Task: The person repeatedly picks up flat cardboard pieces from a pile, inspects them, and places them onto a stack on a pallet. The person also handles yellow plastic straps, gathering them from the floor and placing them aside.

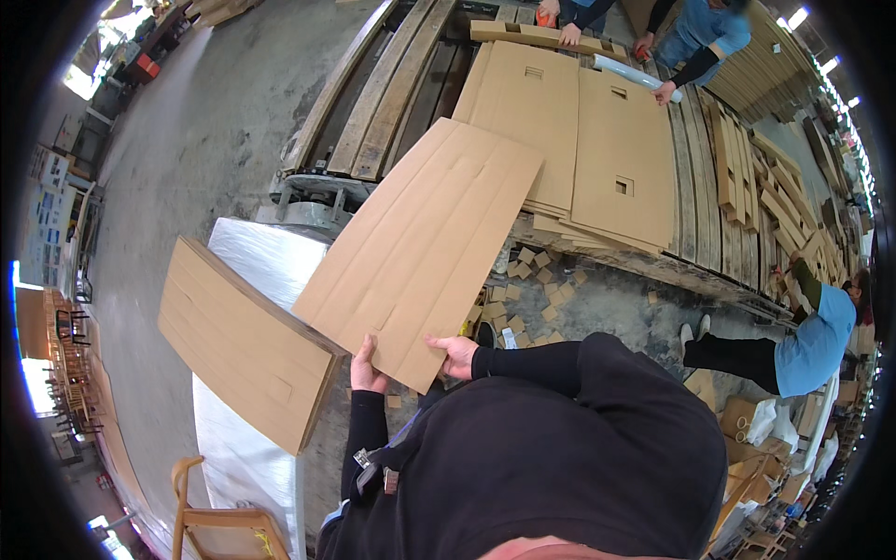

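Observation:
A long flat cardboard sheet (420, 238) with creases along its length is held out in front of me. My left hand (367, 367) grips its near edge at the left corner, thumb on top. My right hand (455, 357) pinches the same sheet by the near right corner. Its far end overlaps cardboard sheets with small rectangular cut-outs (621, 140) on a slatted wooden table. To the left, a stack of similar cardboard sheets (243, 345) rests on a white-wrapped block (266, 252), close to my left hand. Fingers under the held sheet are hidden.
Small cardboard squares (537, 289) litter the floor below the slatted table (695, 177). Co-workers in blue shirts (705, 37) stand at its far side; another person (812, 341) bends at the right. A wooden chair (229, 518) stands at lower left. Cardboard strips (784, 196) lie far right.

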